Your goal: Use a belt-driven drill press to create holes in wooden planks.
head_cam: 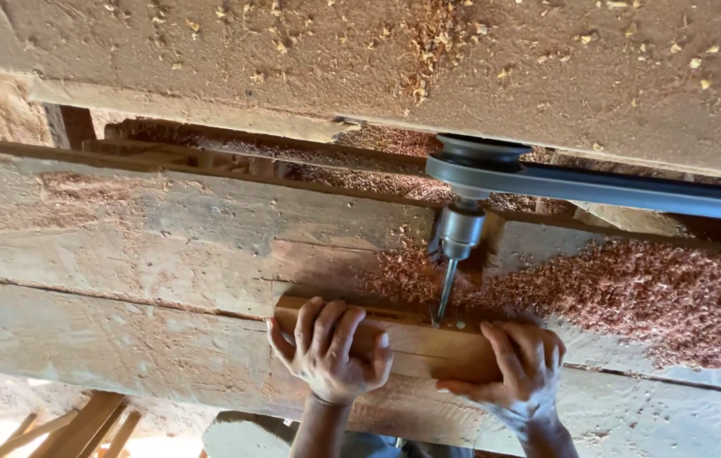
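Left hand lies over the left end of a short wooden block, fingers curled over its far edge and thumb against the near face, clamped around it. Right hand grips the block's right end, fingers wrapped over the top and knuckles raised, likewise closed on the wood. The block rests flat on the bench, near the near edge and somewhat right of centre, its long side running along the bench planks. A drill bit comes down onto the block's far edge between the two hands, closer to the right hand; whether the tip sits in the wood cannot be told. The bit is held in a metal chuck, above which sits a dark pulley with a drive belt running off toward the right edge. Reddish wood shavings lie heaped on the bench to the right of the chuck and behind the block, with a thinner scatter in the slot below the pulley. A broad, dusty upper board spans the far side, flecked with pale chips. Pale wooden slats show below the bench's near left corner.
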